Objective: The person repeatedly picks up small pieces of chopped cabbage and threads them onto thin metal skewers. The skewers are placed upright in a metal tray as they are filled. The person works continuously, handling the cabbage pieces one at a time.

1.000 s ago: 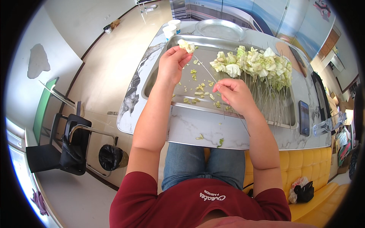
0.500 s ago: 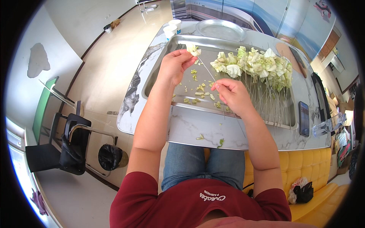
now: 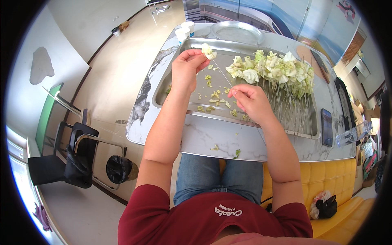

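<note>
Above the left part of a metal tray (image 3: 196,43), my left hand (image 3: 188,68) pinches a pale green-white piece of cabbage leaf (image 3: 208,51) between thumb and fingers. The leaf sits at the upper end of a thin skewer (image 3: 223,75). My right hand (image 3: 252,103) is closed on that skewer farther down, and its lower end reaches past the hand toward the tray's front edge. On the right side of the tray lies a dense row of similar skewered leaf pieces (image 3: 273,68), their bare skewers pointing toward me. Small leaf scraps (image 3: 215,100) are scattered between my hands.
White paper cups (image 3: 183,34) and a round metal plate (image 3: 237,32) stand behind the tray. A knife (image 3: 320,67), a phone (image 3: 326,127) and a clear plastic bottle (image 3: 353,134) are on the right. A few scraps (image 3: 237,153) lie near the marble-patterned table's front edge.
The leaf piece has turned slightly in my left fingers. Both hands have shifted only a little and keep their grips.
</note>
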`<state>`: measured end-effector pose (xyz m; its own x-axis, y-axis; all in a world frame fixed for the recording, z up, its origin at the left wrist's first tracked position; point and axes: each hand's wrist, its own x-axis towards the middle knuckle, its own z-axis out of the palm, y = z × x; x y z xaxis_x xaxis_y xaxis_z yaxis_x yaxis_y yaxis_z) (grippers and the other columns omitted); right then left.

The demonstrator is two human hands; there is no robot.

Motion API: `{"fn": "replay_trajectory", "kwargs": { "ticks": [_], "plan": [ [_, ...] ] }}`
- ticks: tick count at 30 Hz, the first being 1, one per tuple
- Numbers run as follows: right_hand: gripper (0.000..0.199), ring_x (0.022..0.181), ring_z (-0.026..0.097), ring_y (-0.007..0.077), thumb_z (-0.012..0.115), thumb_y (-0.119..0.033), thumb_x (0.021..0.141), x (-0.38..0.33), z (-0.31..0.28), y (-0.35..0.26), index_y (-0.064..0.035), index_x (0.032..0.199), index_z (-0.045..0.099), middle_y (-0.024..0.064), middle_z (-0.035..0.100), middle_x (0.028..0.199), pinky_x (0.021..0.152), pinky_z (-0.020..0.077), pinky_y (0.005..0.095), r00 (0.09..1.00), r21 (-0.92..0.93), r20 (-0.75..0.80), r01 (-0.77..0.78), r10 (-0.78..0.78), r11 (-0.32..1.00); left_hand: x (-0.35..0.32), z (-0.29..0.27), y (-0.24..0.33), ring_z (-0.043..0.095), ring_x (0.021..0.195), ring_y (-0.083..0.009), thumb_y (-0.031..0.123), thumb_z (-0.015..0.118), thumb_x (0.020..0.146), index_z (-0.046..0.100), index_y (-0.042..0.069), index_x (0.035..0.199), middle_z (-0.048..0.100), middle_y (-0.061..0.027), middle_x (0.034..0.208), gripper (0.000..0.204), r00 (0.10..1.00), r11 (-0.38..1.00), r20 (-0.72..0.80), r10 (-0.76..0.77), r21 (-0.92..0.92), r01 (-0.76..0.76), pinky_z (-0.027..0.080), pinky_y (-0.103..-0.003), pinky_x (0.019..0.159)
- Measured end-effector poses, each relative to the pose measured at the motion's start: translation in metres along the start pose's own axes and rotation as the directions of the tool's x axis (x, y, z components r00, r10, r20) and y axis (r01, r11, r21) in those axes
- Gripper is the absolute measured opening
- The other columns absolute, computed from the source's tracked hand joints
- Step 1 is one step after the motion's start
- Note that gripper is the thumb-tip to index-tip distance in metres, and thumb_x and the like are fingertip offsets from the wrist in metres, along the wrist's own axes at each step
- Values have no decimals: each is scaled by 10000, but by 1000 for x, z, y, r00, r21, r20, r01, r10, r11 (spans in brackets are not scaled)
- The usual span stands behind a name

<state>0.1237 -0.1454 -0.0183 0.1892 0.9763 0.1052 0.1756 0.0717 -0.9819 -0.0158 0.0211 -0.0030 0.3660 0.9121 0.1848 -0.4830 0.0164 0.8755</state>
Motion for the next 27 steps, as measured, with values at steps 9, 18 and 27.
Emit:
{"fn": "replay_trajectory", "kwargs": {
  "ticks": [9,18,27],
  "plan": [
    [195,490,365,34,533,-134,937,-1,2,-5,-7,863,661,-36,438,556,456,280,222,999,81,-24,-34,36,996,-8,7,-7,662,769,-156,-19,668,829,609,-15,925,678,-99,861,113,986,968,127,106,214,-131,541,-262,718],
    [186,493,374,42,526,-143,945,5,0,2,-19,911,661,-33,455,576,448,293,220,991,177,-122,-36,59,983,-24,24,-16,659,776,-143,2,697,821,604,12,940,671,-76,869,151,964,966,260,-47,256,-22,544,-261,725],
    [192,506,425,49,536,-147,951,2,6,-4,-11,939,672,-31,472,581,479,349,233,992,6,-124,26,-25,1000,-19,17,-21,662,839,-175,25,585,888,569,20,1011,655,-87,943,123,948,991,288,-132,19,133,560,-306,774]
  ]
}}
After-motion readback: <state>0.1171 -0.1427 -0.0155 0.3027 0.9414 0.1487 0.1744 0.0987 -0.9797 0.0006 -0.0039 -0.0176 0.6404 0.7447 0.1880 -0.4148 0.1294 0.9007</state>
